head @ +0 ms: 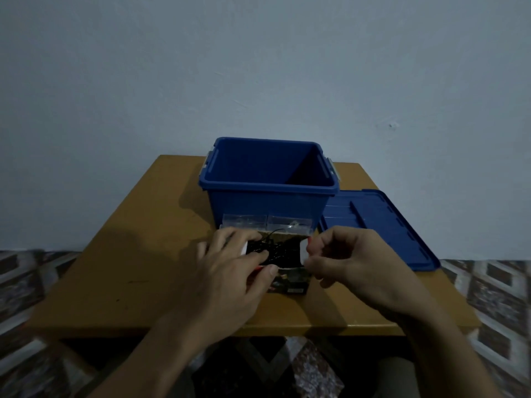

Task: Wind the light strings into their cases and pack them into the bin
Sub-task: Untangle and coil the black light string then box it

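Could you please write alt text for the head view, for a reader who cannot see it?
Two hands hold a black light string in an open box on a wooden table; the left hand grips the box, the right hand pinches its flap. Beyond are two clear cases and an open blue bin, lid beside it.

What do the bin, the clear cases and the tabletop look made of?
Bin: moulded plastic, smooth blue, faintly glossy, with clip latches. Clear cases: probably rigid transparent plastic; the bin shows through them. Tabletop: likely wood or laminate, flat ochre, matte; dim light leaves it open.
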Available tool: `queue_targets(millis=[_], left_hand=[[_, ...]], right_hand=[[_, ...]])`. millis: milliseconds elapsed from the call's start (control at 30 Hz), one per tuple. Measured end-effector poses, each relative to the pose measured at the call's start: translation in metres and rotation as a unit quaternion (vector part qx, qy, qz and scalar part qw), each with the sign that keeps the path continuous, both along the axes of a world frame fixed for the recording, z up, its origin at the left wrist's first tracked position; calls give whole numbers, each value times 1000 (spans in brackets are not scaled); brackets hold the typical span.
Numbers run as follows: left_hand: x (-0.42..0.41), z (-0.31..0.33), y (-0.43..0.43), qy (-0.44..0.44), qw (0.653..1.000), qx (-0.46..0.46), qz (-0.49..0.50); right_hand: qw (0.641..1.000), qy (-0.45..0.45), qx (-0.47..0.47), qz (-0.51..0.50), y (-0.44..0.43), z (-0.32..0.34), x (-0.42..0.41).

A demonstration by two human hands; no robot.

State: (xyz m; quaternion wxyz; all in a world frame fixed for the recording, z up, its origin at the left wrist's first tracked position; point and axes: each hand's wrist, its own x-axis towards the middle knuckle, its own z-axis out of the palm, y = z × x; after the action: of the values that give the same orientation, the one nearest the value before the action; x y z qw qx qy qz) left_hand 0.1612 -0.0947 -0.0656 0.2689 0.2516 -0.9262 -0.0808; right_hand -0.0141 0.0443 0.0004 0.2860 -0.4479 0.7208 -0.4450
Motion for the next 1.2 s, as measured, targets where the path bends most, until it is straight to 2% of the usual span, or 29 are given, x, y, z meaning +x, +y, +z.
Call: queue_targets(millis=[100, 367, 467, 567, 633, 800, 1067, 1133, 1200], left_hand=[[3, 3, -1, 25, 1000, 17, -5], [9, 7, -3, 112, 990, 77, -29], [9, 8, -5, 157, 980, 117, -33], [11, 7, -7, 187, 971, 143, -34], [9, 8, -8, 195, 969, 149, -28], [2, 16, -5, 140, 983, 107, -48], [-4, 17, -6, -21, 996, 47, -78], [-5, 14, -6, -42, 996, 30, -73], [-6, 13, -6, -50, 997, 15, -63]], right_hand=[[999, 42, 25, 16, 0, 1, 1], [998, 41, 33, 38, 8, -2, 3], [999, 44, -2, 17, 9, -5, 3], [995, 27, -83, -52, 2, -8, 5], [989, 46, -112, -88, -6, -11, 10], [987, 41, -123, -98, -30, -26, 27], [965, 231, -98, -73, -29, -33, 22], [968, 215, -109, -66, -26, -35, 19], [974, 143, -148, -96, -22, -37, 13]])
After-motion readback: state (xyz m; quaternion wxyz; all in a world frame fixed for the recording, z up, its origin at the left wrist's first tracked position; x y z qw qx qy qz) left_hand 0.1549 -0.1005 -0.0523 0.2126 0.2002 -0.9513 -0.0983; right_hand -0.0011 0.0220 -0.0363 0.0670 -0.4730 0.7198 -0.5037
